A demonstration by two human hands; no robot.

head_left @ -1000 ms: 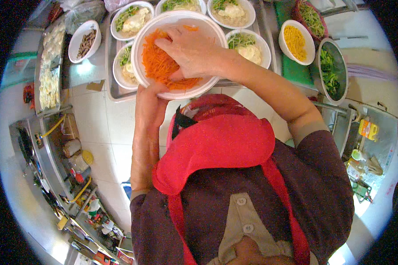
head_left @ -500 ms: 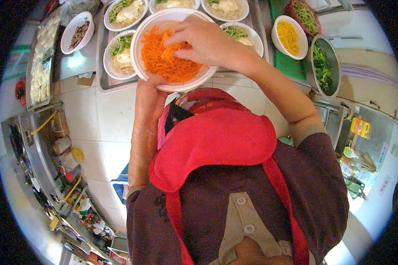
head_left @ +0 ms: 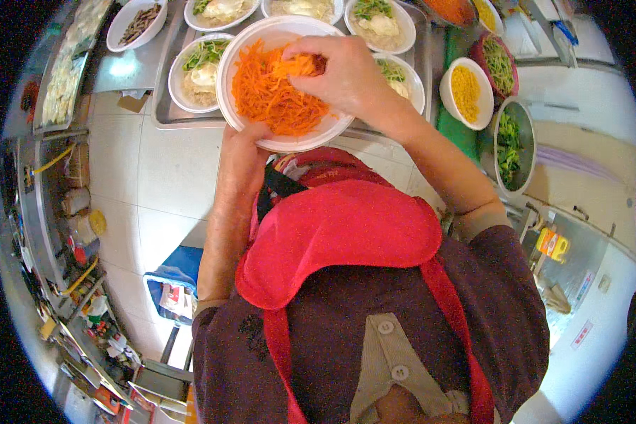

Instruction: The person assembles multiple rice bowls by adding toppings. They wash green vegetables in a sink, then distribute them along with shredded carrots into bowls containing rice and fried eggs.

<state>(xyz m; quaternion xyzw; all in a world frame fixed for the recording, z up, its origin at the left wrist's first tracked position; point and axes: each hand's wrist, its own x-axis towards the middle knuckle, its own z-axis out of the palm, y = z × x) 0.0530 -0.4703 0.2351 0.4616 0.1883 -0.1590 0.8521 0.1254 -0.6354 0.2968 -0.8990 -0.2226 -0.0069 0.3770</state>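
My left hand grips the near rim of a white bowl, its thumb over the edge and its other fingers hidden underneath. Shredded carrot fills much of the bowl, which is held up in front of the metal tray. From the right, my right hand reaches over the bowl, its fingers closed around a pinch of carrot shreds just above the heap. Several white bowls sit on the tray, each with greens and a pale egg-like topping over light-coloured food. The carrot bowl partly covers some of them.
On the right stand a bowl of corn, a red basket of sprouts and a metal bowl of leafy greens. A bowl of brown strips is beyond the tray's left side. The metal tray's rim faces me. A blue bin stands on the floor.
My right hand has closed on carrot shreds and lifted them slightly from the heap. The view has shifted, bringing more of the right-hand containers and the blue bin into sight.
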